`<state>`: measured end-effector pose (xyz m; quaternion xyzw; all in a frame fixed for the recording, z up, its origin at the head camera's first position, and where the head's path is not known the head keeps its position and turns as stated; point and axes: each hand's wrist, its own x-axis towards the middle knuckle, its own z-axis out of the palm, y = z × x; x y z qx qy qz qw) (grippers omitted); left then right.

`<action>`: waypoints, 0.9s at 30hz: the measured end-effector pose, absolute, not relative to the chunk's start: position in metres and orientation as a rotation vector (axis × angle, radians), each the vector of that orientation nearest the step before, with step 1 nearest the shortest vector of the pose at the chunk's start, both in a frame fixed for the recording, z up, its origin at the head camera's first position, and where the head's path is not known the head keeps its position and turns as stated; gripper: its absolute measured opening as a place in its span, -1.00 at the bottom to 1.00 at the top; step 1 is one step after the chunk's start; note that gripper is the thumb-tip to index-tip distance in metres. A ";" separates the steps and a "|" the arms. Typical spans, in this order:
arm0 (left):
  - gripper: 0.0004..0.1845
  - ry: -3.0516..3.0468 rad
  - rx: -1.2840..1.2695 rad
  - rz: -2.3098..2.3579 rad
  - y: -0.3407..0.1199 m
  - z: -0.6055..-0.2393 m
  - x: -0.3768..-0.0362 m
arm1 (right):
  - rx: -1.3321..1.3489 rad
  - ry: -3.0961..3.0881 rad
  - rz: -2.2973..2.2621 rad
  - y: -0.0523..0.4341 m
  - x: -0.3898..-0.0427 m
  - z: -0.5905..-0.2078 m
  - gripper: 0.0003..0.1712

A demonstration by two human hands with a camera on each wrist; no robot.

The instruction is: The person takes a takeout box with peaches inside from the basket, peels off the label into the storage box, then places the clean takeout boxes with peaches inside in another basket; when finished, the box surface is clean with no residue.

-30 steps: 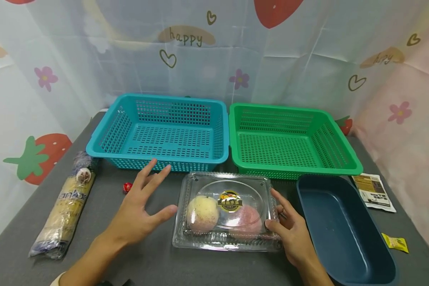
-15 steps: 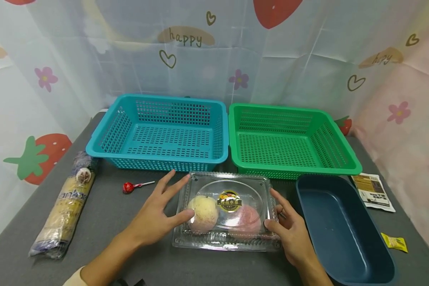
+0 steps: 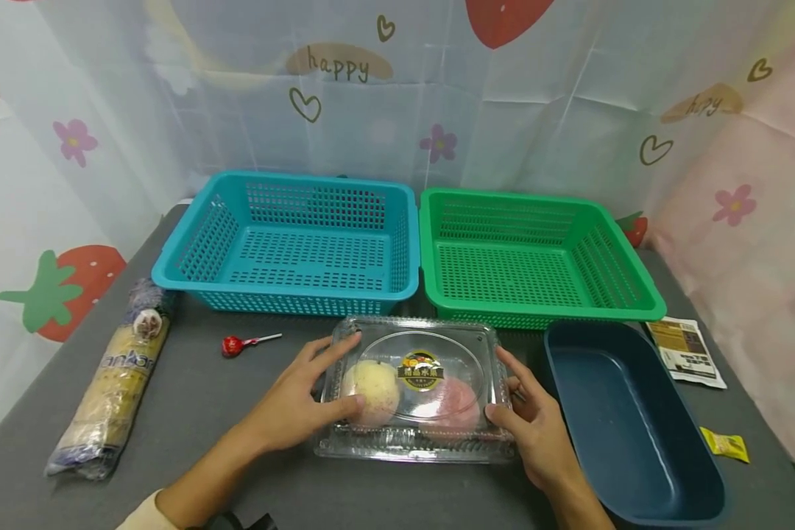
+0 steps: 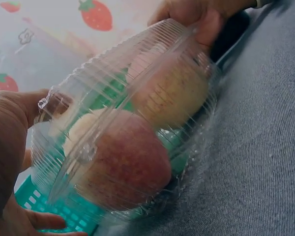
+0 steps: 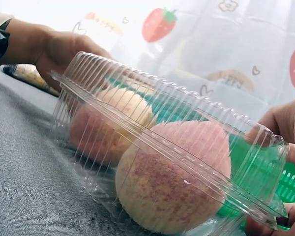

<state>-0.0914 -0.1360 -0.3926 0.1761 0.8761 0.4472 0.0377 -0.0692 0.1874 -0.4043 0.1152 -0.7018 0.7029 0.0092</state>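
A clear plastic clamshell box [image 3: 416, 434] lies on the grey table near its front edge, lid closed, with a round label on top. Inside are a pale yellow-pink fruit [image 3: 372, 389] and a pinker fruit [image 3: 452, 405]. My left hand [image 3: 331, 369] grips the box's left side, thumb on the lid and fingers along the edge. My right hand [image 3: 509, 386] grips its right side. In the left wrist view the box [image 4: 128, 123] fills the frame between my left hand [image 4: 10, 137] and right hand [image 4: 196, 14]. The right wrist view shows the box [image 5: 162, 152] close up.
Behind the box stand a teal basket [image 3: 278, 296] and a green basket [image 3: 543, 315], side by side. A dark blue tub [image 3: 669, 442] sits at the right. A red lollipop [image 3: 233, 344] and a long wrapped packet [image 3: 115, 383] lie left; two sachets [image 3: 685, 350] [image 3: 723, 444] lie far right.
My left hand has moved right from above the table and now holds the box's left side, uncovering the lollipop. The right hand has stayed on the box's right side.
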 end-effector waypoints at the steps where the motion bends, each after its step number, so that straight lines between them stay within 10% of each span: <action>1: -0.17 2.672 0.532 1.387 -0.135 -0.393 -0.092 | 0.351 -2.195 2.195 0.187 -0.069 -0.404 -0.17; 19: -0.14 2.287 0.359 1.743 -0.127 -0.385 -0.095 | -0.014 -2.683 1.585 0.180 -0.059 -0.372 -0.22; 27: -0.15 2.259 0.339 1.715 -0.128 -0.382 -0.096 | 0.212 -2.803 1.147 0.182 -0.059 -0.333 -0.35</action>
